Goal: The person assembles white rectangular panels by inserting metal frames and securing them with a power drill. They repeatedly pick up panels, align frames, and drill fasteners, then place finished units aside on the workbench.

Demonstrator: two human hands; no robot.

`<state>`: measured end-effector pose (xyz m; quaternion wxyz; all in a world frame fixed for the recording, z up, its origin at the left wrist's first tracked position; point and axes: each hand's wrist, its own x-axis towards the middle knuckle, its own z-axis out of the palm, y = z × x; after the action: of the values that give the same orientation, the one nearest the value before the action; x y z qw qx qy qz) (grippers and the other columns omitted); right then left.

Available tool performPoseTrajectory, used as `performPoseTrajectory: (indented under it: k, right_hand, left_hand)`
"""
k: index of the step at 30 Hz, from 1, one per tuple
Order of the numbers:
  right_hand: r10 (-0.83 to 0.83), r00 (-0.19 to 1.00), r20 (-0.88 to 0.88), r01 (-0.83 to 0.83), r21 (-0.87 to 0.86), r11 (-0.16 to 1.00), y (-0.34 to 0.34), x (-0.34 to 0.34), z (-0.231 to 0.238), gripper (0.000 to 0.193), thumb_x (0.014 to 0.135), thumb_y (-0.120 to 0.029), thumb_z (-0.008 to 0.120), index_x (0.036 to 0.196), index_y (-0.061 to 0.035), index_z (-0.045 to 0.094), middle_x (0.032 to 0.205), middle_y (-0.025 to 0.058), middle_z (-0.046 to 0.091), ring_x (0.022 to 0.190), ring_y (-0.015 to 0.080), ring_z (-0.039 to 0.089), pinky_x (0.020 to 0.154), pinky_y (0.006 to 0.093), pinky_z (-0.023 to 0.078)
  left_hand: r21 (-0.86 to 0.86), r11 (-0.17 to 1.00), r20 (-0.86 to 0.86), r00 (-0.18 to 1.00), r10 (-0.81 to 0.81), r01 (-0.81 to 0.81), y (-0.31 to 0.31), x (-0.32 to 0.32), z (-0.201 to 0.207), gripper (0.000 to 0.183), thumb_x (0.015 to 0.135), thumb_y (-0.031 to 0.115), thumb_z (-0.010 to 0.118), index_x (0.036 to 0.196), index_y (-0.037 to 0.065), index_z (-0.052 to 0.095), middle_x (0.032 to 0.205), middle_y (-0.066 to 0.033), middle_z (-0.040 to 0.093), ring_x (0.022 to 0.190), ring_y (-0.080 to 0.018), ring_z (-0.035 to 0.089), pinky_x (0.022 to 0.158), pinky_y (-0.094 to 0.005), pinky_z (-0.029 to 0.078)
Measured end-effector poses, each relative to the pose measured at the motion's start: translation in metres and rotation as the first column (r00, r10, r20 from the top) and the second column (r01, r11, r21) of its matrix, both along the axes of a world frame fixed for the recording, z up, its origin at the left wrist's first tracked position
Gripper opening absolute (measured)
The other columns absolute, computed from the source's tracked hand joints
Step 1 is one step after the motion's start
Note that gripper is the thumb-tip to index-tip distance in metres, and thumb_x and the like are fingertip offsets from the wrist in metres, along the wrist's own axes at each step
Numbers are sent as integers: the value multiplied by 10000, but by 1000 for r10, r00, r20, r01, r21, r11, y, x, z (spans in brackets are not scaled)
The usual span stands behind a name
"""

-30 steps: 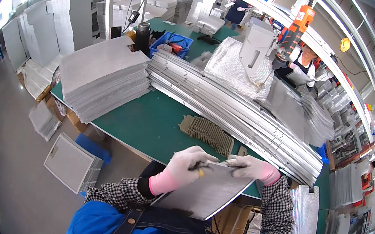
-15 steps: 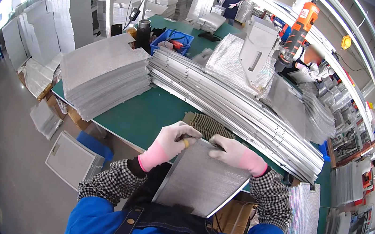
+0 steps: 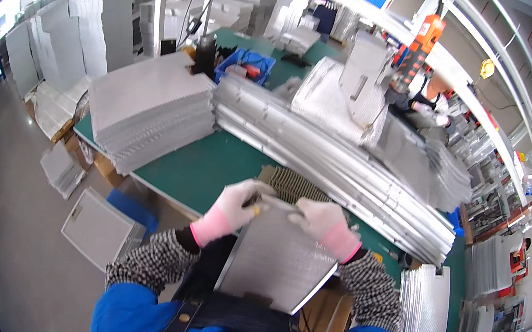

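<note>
A grey metal mesh panel (image 3: 277, 258) in a thin pale frame leans toward my body, its lower end against my apron. My left hand (image 3: 233, 207), in a white glove with a pink cuff, grips the panel's upper left corner between thumb and fingers. Something small and yellow shows at those fingers. My right hand (image 3: 327, 226), gloved the same way, pinches the top edge farther right. Just beyond both hands, a row of small olive-brown ridged pieces (image 3: 294, 184) lies on the green table (image 3: 212, 164). Slight blur softens the fingertips.
Long silver metal profiles (image 3: 340, 166) lie across the table beyond my hands. A tall stack of mesh panels (image 3: 154, 97) stands at the left, another stack (image 3: 423, 311) at the right. An orange power tool (image 3: 419, 52) hangs overhead. A blue basket (image 3: 245, 66) sits farther back.
My right hand has shifted left along the panel's top edge, closer to my left hand. My left hand has dropped slightly, still gripping. The whole view has moved a little.
</note>
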<state>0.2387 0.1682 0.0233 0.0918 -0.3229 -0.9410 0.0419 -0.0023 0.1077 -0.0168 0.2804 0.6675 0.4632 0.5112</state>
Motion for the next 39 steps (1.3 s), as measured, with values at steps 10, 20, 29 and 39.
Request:
performPoseTrajectory:
  k: [10, 20, 29, 39]
  right_hand:
    - [22, 1000, 20, -27, 266, 963, -14, -16, -1, 380, 879, -441, 715, 1046, -107, 645, 650, 95, 648, 582, 278, 665, 532, 388, 522]
    - [-16, 992, 126, -8, 190, 982, -33, -10, 15, 481, 861, -418, 733, 1184, -74, 638, 701, 108, 674, 635, 300, 690, 566, 388, 535]
    - [-211, 666, -715, -55, -329, 943, -32, 70, 30, 556, 1028, -457, 565, 1227, 62, 564, 884, 88, 640, 756, 155, 617, 738, 288, 524]
    - [-606, 773, 189, 566, 226, 793, -2, 171, -155, 385, 853, -317, 706, 1157, -86, 653, 1073, 107, 638, 1022, 308, 626, 851, 466, 517]
  left_hand:
    - [-251, 967, 175, 984, 13, 32, 1, 13, -1, 243, 871, 120, 787, 1058, -17, 714, 818, -23, 671, 686, -62, 572, 647, -253, 486]
    - [-373, 895, 671, 737, 79, 245, -10, 38, -31, 343, 983, 277, 703, 1083, -51, 724, 950, -39, 719, 860, -83, 624, 793, -247, 507]
    - [534, 826, -329, 944, 7, 179, 25, 63, 134, 253, 929, 351, 676, 913, 99, 689, 813, -65, 685, 724, -303, 682, 609, -398, 524]
    - [478, 811, -652, 755, 70, 337, 76, 54, 58, 253, 843, 422, 731, 896, 178, 686, 821, -5, 651, 847, -244, 684, 744, -410, 561]
